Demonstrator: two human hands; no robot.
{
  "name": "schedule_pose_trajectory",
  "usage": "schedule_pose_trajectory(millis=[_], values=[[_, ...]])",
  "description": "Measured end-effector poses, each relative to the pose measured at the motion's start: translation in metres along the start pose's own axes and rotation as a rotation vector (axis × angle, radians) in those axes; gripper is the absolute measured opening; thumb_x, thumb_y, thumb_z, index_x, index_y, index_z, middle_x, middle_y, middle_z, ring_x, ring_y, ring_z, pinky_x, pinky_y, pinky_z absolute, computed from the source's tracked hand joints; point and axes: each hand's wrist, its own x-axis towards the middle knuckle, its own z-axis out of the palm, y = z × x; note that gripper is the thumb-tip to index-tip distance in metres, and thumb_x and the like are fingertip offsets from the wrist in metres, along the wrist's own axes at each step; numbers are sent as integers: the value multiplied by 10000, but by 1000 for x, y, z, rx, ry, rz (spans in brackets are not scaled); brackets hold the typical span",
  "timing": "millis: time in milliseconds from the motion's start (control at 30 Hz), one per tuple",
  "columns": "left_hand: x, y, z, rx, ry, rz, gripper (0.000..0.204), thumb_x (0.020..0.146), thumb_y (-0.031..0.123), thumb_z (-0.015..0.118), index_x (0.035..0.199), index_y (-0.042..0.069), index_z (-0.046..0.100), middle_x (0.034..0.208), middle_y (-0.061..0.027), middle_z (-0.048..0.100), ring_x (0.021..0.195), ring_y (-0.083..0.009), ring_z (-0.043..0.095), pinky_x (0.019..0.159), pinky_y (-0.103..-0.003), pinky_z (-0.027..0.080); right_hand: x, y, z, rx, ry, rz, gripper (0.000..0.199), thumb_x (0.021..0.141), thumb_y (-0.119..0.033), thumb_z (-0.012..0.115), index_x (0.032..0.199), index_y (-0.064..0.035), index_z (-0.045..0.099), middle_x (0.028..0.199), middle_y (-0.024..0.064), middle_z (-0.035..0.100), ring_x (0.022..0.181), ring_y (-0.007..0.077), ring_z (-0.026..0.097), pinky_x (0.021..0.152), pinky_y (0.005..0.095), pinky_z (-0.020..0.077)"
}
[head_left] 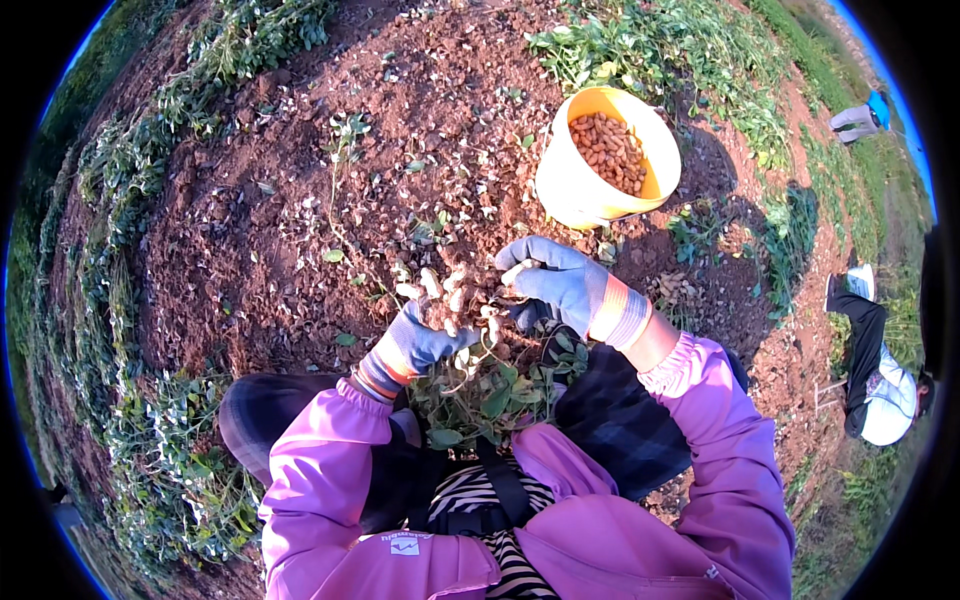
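Lying across the seated person's legs (625, 420), the peanut plant (495, 402) has its leafy end toward the body and its pods (440, 293) outward. The gloved left hand (415, 345) is closed around it just below the pods. The gloved right hand (565, 285), just beside the clump, has its fingers bent nearly together, apparently pinching one pale pod (516, 271); firmness cannot be told. In my judgement, a slack pinch could drop that pod onto the similarly coloured soil (270, 230), and a hard tug could crack shells. Beyond stands a yellow bucket (560, 185), partly filled with peanuts (608, 150); on such uneven ground, a knock could tip it. Well apart, at far right, is a person in white (887, 400).
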Motion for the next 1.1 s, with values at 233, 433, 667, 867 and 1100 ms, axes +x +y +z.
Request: schedule_pose_trajectory(millis=[233,433,667,867,1100], values=[[11,6,-10,-759,49,-249,335,739,214,665,1005,58,534,880,-66,563,821,-220,543,764,-322,428,4,10,-4,-248,23,-65,199,747,-33,581,943,-43,549,791,-21,511,716,49,496,594,180,420],[-11,13,-13,-1332,-186,-398,479,716,123,693,1152,58,505,1139,-34,518,1031,-163,485,862,-345,401,1,-29,-43,-412,97,-109,161,734,-41,545,894,-47,561,678,2,530,603,73,499,545,192,403],[-4,19,-17,-1229,-165,-272,494,721,81,648,1187,63,484,1058,-50,572,955,-152,540,852,-285,406,-2,-16,-11,-116,-96,-87,131,769,-124,563,866,-36,572,750,28,574,643,84,543,558,204,443],[22,21,-40,-1191,-415,-539,481,642,231,740,1051,49,565,821,-78,615,712,-154,566,667,-295,446,10,5,7,-421,-132,-94,231,752,-140,605,949,-22,587,782,10,584,683,55,533,599,197,436],[14,29,-22,-1063,-541,-534,375,609,238,727,907,47,606,688,-115,597,618,-220,578,578,-334,449,21,21,11,-735,-305,39,314,692,-161,653,972,-45,572,836,36,598,759,110,546,679,263,435]])
